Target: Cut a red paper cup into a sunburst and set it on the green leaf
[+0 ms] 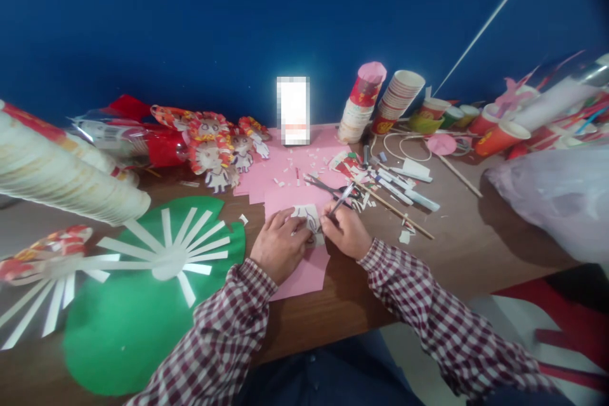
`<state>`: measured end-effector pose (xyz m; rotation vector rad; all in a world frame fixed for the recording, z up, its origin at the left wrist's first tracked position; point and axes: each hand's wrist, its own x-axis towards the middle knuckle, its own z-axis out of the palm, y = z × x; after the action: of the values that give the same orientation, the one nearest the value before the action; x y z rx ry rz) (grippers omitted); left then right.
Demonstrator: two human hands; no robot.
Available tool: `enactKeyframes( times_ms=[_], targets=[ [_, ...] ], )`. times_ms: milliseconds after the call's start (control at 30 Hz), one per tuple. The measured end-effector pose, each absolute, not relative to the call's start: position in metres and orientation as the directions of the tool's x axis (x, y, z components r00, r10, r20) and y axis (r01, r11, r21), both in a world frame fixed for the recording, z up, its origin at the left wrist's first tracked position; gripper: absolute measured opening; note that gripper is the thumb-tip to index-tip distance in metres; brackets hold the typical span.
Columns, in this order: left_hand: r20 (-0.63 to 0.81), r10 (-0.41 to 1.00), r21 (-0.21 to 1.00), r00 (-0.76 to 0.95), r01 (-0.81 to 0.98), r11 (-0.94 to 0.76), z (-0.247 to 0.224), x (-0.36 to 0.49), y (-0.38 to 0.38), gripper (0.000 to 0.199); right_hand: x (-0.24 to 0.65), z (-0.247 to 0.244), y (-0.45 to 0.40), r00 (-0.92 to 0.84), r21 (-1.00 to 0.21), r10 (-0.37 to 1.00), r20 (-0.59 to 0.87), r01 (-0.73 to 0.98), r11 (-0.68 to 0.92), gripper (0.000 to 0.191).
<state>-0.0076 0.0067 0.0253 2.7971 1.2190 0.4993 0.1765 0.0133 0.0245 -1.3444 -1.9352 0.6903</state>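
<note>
My left hand (281,242) lies with its fingers spread over a small white piece of paper (308,214) that bears dark drawn lines. Pink paper (304,273) lies beneath it on the brown table. In my right hand (346,233) a pen (340,200) is gripped, its upper end slanting up and away. The pen's tip is hidden behind the fingers, close to the right edge of the drawing. Scissors (328,186) with dark handles lie just beyond my right hand, among paper scraps.
At left are a green paper shape (109,330), white cut strips and a long cup stack (71,171). Paper figures (216,158) lean near the blue wall. Ahead stand a bright phone (293,108) and cup stacks (399,98). Markers (394,190), a wooden stick (397,210) and a plastic bag (547,196) lie right.
</note>
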Motion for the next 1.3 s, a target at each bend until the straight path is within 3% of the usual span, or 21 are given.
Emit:
enactKeyframes(
  times_ms=[100, 233, 567, 1067, 1300],
  targets=[
    [0.276, 0.724, 0.185, 0.632, 0.704, -0.685, 0.025, -0.007, 0.006, 0.018, 0.179, 0.024, 0.015, -0.134, -0.846, 0.975, 0.175, 0.487, 0.218, 0.009],
    [0.275, 0.73, 0.189, 0.625, 0.71, -0.679, 0.024, -0.007, 0.006, 0.016, 0.178, 0.024, 0.014, -0.096, -0.891, 0.985, 0.141, 0.422, 0.169, 0.01],
    [0.266, 0.734, 0.198, 0.624, 0.71, -0.675, 0.03, -0.007, 0.005, 0.017, 0.172, 0.032, 0.011, -0.174, -0.797, 0.953, 0.248, 0.522, 0.303, 0.005],
    [0.224, 0.749, 0.205, 0.623, 0.722, -0.661, 0.029, -0.008, 0.005, 0.016, 0.169, 0.023, 0.014, -0.281, -0.699, 0.929, 0.241, 0.614, 0.367, 0.012],
    [0.252, 0.746, 0.2, 0.616, 0.721, -0.663, 0.027, -0.007, 0.006, 0.014, 0.172, 0.027, 0.015, -0.196, -0.765, 0.945, 0.262, 0.555, 0.327, 0.011]
  ],
)
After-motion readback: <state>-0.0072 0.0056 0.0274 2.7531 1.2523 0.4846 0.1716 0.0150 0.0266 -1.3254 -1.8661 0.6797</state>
